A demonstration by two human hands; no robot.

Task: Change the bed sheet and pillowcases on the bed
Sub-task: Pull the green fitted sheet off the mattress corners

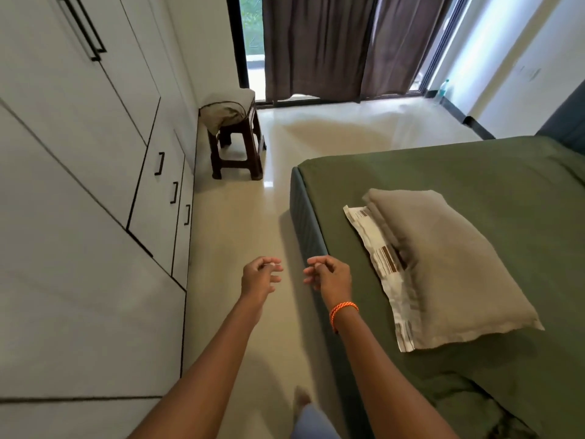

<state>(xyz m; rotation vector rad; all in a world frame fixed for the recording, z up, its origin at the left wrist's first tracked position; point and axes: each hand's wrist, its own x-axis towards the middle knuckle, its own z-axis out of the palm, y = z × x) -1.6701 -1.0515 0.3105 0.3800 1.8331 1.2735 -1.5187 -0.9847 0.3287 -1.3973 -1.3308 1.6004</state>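
Head view shows both hands held out over the floor, the left hand and the right hand near each other, their fingers loosely curled and holding nothing. To the right of the right hand's fingers, on the green bed sheet, lies a beige pillow partly on top of a folded striped pillowcase; far ahead of the left hand another pillow rests on a brown stool. I judge the pillow light, soft and bulky, so it is best pinched at its open hem or a corner, while the sheet is limp and should be gripped at the edge along the mattress side.
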